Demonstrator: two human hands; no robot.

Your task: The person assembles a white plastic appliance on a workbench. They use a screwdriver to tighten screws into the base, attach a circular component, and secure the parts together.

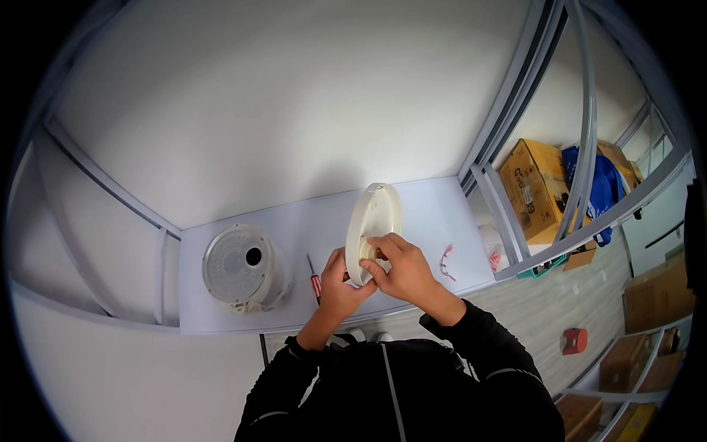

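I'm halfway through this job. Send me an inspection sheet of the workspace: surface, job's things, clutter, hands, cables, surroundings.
Surface: pale table, its far edge along a white wall.
Job's things: cream cover, tilted on edge in the hands; pale tub with a black circle in its top, on the table's left part; red-handled screwdriver between tub and left hand.
Clutter: carton and blue bag off to the right, beyond the metal frame.
Left hand: holds the cover's near end.
Right hand: fingers at the cover's inner side; exact grip hidden.
Cables: thin red wires, loose on the table's right part.
Surroundings: red stool on the floor, right.
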